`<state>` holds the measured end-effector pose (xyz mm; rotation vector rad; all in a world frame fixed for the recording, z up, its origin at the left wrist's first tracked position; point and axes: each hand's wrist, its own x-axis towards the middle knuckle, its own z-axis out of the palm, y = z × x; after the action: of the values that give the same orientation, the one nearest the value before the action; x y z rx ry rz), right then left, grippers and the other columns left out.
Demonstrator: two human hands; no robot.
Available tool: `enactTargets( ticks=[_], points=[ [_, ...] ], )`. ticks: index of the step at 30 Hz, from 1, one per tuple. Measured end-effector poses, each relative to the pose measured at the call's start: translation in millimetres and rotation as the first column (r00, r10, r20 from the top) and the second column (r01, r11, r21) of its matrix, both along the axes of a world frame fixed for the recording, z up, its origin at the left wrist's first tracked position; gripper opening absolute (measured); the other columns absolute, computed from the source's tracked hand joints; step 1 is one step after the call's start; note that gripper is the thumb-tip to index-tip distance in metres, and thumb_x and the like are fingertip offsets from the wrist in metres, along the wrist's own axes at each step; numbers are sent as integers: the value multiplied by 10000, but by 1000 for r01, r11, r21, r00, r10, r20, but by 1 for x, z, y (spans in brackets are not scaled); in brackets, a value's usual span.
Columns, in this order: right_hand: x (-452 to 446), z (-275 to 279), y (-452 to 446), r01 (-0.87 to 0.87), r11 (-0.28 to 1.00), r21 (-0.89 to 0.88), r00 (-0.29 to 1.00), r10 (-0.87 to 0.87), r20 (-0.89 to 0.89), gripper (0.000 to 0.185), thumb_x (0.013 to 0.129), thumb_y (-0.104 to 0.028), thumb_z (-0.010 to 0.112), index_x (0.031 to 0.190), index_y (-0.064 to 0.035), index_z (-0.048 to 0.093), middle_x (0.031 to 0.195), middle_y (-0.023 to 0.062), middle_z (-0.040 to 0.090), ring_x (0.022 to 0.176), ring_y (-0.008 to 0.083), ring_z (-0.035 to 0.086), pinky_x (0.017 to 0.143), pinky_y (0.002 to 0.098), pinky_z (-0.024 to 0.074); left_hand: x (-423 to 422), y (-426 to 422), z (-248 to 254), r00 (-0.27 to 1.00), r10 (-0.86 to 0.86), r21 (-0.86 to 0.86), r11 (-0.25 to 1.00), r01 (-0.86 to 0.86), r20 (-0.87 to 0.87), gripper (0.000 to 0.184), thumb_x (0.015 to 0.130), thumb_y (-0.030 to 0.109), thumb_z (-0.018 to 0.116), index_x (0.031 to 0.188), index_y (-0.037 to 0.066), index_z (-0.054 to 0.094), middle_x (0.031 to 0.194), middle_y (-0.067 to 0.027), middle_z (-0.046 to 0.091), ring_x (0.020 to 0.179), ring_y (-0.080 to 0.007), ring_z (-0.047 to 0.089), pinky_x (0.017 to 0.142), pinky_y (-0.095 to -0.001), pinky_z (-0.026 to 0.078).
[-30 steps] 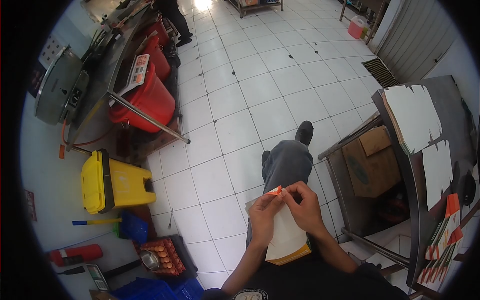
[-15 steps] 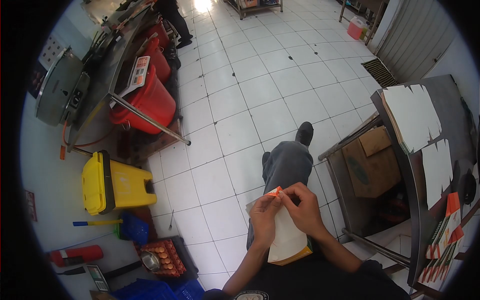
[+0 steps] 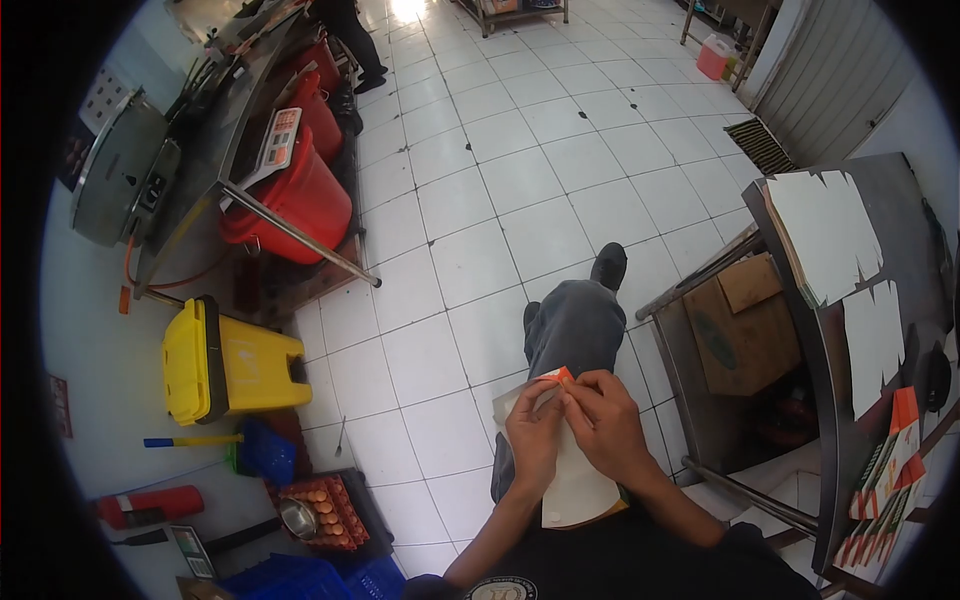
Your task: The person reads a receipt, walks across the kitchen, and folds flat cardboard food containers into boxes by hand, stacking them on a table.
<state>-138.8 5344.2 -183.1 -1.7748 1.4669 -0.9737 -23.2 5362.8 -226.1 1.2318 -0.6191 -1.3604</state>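
The left hand (image 3: pixel 535 430) and right hand (image 3: pixel 605 420) meet over the person's lap, both grips closed with fingertips pinching the orange-and-white end of a printed carton (image 3: pixel 580 490). The carton's pale inner face runs from the grip back toward the person's torso, lying beneath the hands. Beyond the grip are the grey trousers (image 3: pixel 575 325) and a dark shoe (image 3: pixel 609 266). To the right of the grip stands a dark worktop (image 3: pixel 890 190) bearing flat white cardboard sheets (image 3: pixel 825 230) and, nearer the person, a group of orange-edged cartons (image 3: pixel 887 480). Left of the grip, near the wall, are a yellow bin (image 3: pixel 250 365) and brown eggs (image 3: pixel 325 508) beside a metal bowl (image 3: pixel 298 517).
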Motion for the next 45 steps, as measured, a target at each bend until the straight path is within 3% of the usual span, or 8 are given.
enactTargets(
  ticks=[7,11,14,15,18,23,29,45],
  points=[
    [-23,3,-11,2,996,95,998,4,-64,96,897,-57,681,973,0,664,888,121,643,757,282,668,670,389,530,12,-1,31,988,-115,-11,993,115,-105,260,984,56,605,1234,-13,615,1237,-130,620,1123,-183,617,998,-320,504],
    [-29,-11,-18,99,981,168,988,-116,97,80,914,-65,685,922,-5,632,805,123,658,682,259,672,623,372,523,36,4,35,597,355,-484,872,65,719,406,935,29,671,1327,-12,573,1306,-169,585,1133,-205,619,906,-323,551],
    [-25,-12,-14,201,965,167,967,-223,126,116,919,-90,704,914,-11,619,745,121,647,652,218,659,600,347,509,45,-16,43,528,215,-287,956,57,822,348,941,36,666,1277,-27,604,1247,-158,631,1087,-204,642,848,-320,551],
    [-22,-10,-15,249,957,149,956,-267,123,130,919,-99,713,912,-13,616,727,120,641,643,202,653,592,337,504,52,-15,29,769,-1,-103,991,87,639,269,941,34,662,1202,-33,666,1163,-148,678,1011,-220,673,822,-330,542],
    [-17,31,-7,194,955,225,976,-210,52,170,901,-117,746,902,-19,607,708,108,614,624,151,618,576,297,485,35,-13,38,717,137,-251,966,55,683,221,947,19,641,1151,-19,716,1081,-155,698,953,-237,689,814,-337,542],
    [2,17,-10,40,946,322,793,-226,565,153,948,-129,714,1005,11,685,839,16,654,732,57,590,655,229,479,8,-5,38,611,210,-388,905,173,763,241,916,-5,679,1149,19,737,976,-117,639,828,-217,650,740,-316,521],
    [-5,13,-5,-46,997,62,951,25,310,123,956,-96,696,1000,19,689,892,23,661,806,65,619,705,235,502,11,-1,40,735,206,-372,926,67,646,151,926,-13,673,1077,-12,670,1054,-146,637,873,-233,654,784,-337,539],
    [-7,-6,9,-221,883,413,553,-235,799,97,937,-47,714,1025,-5,716,973,53,732,901,102,677,839,252,535,17,3,68,932,-83,-178,972,154,353,67,984,33,628,1017,-25,632,1172,-107,575,1256,-256,581,936,-330,574]
  ],
)
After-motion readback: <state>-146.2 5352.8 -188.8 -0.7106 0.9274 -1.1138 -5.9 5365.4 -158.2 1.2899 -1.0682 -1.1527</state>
